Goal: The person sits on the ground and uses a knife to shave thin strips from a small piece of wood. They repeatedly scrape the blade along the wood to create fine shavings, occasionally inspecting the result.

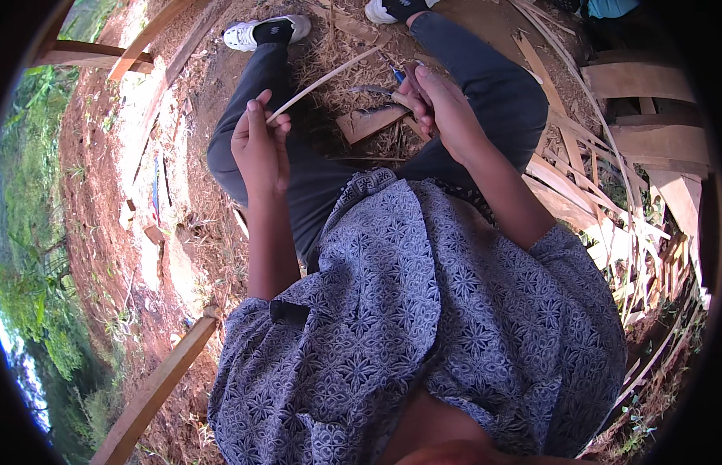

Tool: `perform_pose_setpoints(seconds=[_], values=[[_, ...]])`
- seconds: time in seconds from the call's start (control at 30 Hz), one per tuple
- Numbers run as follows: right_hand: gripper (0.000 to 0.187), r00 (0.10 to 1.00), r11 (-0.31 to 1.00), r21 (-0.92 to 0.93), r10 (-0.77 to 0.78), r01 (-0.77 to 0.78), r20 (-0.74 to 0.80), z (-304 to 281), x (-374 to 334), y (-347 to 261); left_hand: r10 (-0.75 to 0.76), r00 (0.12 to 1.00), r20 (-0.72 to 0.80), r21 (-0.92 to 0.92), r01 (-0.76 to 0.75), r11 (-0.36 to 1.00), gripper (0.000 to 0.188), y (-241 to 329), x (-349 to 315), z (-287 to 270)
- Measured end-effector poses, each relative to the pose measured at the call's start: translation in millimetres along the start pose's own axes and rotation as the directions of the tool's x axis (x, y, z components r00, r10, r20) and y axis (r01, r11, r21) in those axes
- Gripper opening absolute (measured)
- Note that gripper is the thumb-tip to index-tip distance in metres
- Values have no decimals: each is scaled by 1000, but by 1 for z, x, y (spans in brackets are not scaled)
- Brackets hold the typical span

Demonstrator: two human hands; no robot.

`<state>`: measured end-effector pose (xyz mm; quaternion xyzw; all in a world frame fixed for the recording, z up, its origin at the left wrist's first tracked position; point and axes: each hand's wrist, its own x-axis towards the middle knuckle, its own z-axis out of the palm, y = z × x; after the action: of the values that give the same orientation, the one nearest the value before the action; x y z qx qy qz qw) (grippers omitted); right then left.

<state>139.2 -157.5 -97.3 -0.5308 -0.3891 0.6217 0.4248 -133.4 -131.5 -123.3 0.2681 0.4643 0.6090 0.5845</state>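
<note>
My left hand (262, 147) is closed, pinching the lower end of a thin pale wooden stick (322, 82) between thumb and fingers. The stick slants up and to the right, its far end reaching over the ground between my feet. My right hand (446, 112) is closed around a knife (370, 90) with a tan handle and a short, dark, curved blade pointing left. A dark brown piece (412, 71) shows by the right thumb; I cannot tell what it is. Below the blade, a flat block of wood (367, 124) lies between my legs.
Wood shavings (322, 46) litter the dirt around my feet. A small blue object (398, 76) shows beside the right hand. Long split strips (566, 190) pile up at the right, near stacked boards (656, 147). Wooden beams (155, 387) stand at the left, with greenery beyond.
</note>
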Motion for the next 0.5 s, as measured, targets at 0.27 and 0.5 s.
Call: perform_pose_setpoints(seconds=[0.27,0.5], values=[[45,999,997,68,-49,48,12,-1,4,-13,52,995,86,94,-60,994,34,16,-27,26],[41,999,997,-59,-42,43,25,0,-1,-19,90,989,117,152,-108,982,33,17,-29,25]])
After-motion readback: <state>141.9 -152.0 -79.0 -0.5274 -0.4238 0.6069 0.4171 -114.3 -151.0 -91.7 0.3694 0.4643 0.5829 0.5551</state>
